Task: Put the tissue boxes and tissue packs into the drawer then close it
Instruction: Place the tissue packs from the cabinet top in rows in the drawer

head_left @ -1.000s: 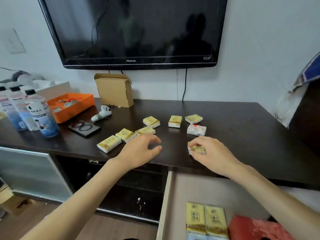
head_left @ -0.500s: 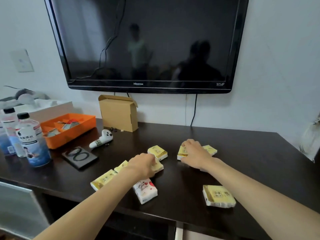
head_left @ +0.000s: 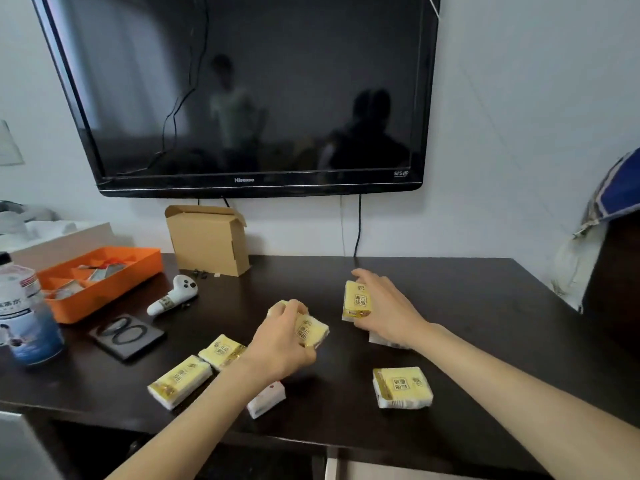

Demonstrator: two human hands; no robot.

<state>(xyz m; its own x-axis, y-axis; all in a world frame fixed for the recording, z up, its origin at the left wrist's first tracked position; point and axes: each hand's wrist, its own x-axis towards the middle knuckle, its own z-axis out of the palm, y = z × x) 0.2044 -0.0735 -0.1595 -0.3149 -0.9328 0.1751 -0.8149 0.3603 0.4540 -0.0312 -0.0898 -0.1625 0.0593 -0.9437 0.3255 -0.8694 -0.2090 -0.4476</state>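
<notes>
The left hand (head_left: 282, 342) curls its fingers around a yellow tissue pack (head_left: 310, 330) near the middle of the dark table (head_left: 485, 306). The right hand (head_left: 384, 308) pinches another yellow pack (head_left: 356, 300), standing it up. Three more yellow packs (head_left: 401, 388) and a white pack (head_left: 266, 398) lie by the front edge. An orange tray (head_left: 104, 282) sits at the left.

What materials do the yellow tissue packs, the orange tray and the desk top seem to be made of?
Yellow tissue packs: thin glossy plastic film, likely; it wrinkles and shines.
Orange tray: matte moulded plastic, judging by its even colour and built-in dividers.
Desk top: dark wood or wood-look laminate with a satin sheen; which one is unclear.
</notes>
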